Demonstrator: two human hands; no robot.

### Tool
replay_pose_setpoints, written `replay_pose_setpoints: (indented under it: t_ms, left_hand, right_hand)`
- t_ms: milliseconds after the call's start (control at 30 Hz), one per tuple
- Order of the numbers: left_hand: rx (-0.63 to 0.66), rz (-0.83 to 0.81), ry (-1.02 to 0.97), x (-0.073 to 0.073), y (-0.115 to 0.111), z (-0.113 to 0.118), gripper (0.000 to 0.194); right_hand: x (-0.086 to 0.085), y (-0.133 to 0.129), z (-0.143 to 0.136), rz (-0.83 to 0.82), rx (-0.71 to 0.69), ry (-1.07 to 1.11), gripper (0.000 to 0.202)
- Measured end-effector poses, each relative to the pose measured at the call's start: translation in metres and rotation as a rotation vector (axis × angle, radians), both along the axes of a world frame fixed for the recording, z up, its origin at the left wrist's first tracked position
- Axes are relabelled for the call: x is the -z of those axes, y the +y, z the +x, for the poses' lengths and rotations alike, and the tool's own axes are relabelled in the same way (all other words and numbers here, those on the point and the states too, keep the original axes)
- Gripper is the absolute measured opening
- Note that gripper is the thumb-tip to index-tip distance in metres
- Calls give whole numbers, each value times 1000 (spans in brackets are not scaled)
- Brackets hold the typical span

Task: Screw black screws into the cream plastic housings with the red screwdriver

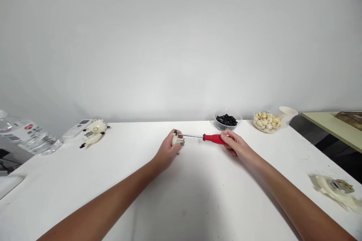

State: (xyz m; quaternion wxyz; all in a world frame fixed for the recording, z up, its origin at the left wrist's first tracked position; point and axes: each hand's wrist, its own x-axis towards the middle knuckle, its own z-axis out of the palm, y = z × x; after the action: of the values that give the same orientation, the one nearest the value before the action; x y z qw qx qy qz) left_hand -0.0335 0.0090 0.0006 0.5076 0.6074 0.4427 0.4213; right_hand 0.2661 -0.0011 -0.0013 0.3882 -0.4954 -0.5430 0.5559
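In the middle of the table my left hand (167, 150) is closed around a small cream plastic motor part (175, 140) with a black piece at its top. To its right, my right hand (234, 144) grips the red handle of a screwdriver (212, 138). The metal shaft lies nearly level and points left, its tip at the black piece of the part. Whether the tip sits in a screw is too small to tell. My left fingers hide much of the part.
On the white table (181, 203) stand a bowl of black pieces (227, 120), a bowl of cream pieces (266, 122) and a paper cup (287, 113). Cream motor assemblies (96, 132) lie back left, beside a remote control (78, 128) and water bottle (31, 133). Another assembly (336, 190) lies right.
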Motion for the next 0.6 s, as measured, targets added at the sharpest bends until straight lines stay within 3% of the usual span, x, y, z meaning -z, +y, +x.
replay_pose_setpoints:
  t_ms: [267, 367, 467, 600]
  left_hand:
    - [2, -41, -65, 11, 7, -4, 23]
    - [21, -34, -75, 12, 7, -4, 19]
    - [18, -13, -69, 11, 5, -3, 20]
    - [29, 26, -19, 7, 1, -2, 25]
  right_hand:
    - [-14, -15, -4, 326, 54, -226, 35]
    - [-11, -14, -3, 295, 34, -235, 30]
    - [-4, -9, -3, 228, 38, -186, 41]
    - [4, -4, -5, -53, 14, -16, 52]
